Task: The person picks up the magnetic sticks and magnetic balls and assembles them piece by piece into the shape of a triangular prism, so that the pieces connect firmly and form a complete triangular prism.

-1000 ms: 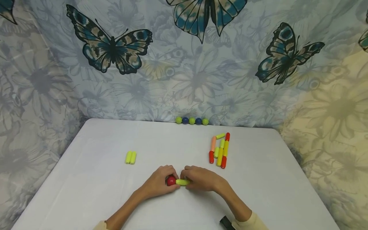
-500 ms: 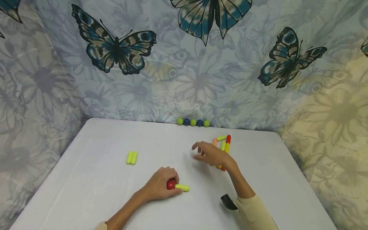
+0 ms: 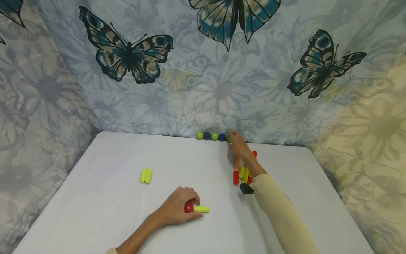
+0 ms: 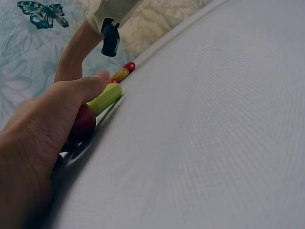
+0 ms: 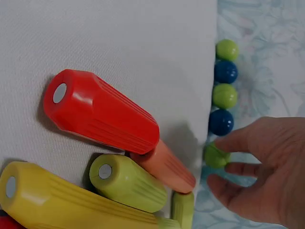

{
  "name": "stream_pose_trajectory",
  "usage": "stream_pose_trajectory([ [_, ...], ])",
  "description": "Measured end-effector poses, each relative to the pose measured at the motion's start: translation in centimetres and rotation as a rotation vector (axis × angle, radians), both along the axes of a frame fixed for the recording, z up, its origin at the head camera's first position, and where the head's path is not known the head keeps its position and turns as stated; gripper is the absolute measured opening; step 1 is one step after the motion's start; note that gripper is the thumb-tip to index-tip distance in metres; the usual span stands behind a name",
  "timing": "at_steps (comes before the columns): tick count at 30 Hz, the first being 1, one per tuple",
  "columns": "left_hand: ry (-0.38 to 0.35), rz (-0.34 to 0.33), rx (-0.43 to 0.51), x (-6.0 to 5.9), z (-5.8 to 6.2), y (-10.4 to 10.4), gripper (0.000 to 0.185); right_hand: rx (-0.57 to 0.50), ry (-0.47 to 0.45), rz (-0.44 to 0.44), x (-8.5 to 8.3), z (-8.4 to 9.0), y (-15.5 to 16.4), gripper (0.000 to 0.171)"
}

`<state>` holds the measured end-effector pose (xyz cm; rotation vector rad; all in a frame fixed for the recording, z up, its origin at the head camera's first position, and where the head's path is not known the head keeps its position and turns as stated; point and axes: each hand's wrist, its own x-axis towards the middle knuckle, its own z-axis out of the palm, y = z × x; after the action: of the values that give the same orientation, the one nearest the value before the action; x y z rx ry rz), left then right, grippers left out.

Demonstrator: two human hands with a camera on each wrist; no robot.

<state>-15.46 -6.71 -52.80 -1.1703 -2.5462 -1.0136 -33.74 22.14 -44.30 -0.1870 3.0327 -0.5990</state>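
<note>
- Far left: pair of green sticks (image 3: 145,175), side by side on table (image 3: 95,211), well apart from both hands.
- Left hand (image 3: 177,207): fingers curled over red ball (image 3: 189,207), pinning it to the table; green stick (image 3: 201,209) joined end-on to the ball, pointing right. Judged as one ball-and-stick joint made, no second ball attached yet.
- Rear edge, centre: row of balls (image 3: 210,135), alternating green and blue, against the butterfly cloth (image 3: 127,70).
- Right hand (image 3: 238,145): relaxed, fingers spread, grasping nothing; fingertips (image 5: 217,182) at the end green ball (image 5: 215,156) of the row, contact apparent in the wrist view, no grip closed.
- Right: stick pile (image 3: 242,171), red, orange, yellow and green, lying under the outstretched right forearm; likely to be brushed on withdrawal.
</note>
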Motion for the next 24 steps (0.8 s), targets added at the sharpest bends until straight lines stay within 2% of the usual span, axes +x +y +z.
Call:
stream_pose_trajectory([
  [3, 0.017, -0.014, -0.004, 0.1, 0.0, 0.1, 0.028, -0.026, -0.004, -0.042, 0.1, -0.2, 0.4, 0.048],
  [5, 0.034, -0.018, -0.01, 0.1, 0.0, 0.0, 0.027, -0.048, -0.008, -0.037, 0.1, -0.3, 0.6, 0.048],
  [11, 0.031, -0.044, -0.017, 0.0, 0.1, 0.0, 0.023, -0.024, -0.017, 0.07, 0.4, -0.7, 0.8, 0.04],
  [16, -0.001, -0.045, -0.019, 0.1, 0.1, 0.1, 0.018, -0.001, -0.038, 0.09, 2.8, 0.4, 0.0, 0.039],
  [18, -0.002, -0.039, -0.013, 0.1, 0.1, 0.1, 0.017, -0.005, -0.066, 0.138, 4.5, 1.2, -0.4, 0.037],
  [20, 0.002, -0.037, -0.002, 0.1, 0.1, 0.1, 0.017, -0.007, -0.106, 0.23, 6.4, 2.0, -0.6, 0.036],
  [24, 0.0, -0.034, 0.009, -0.1, 0.2, 0.0, 0.018, -0.013, -0.292, 0.491, 9.9, 3.1, -0.6, 0.033],
])
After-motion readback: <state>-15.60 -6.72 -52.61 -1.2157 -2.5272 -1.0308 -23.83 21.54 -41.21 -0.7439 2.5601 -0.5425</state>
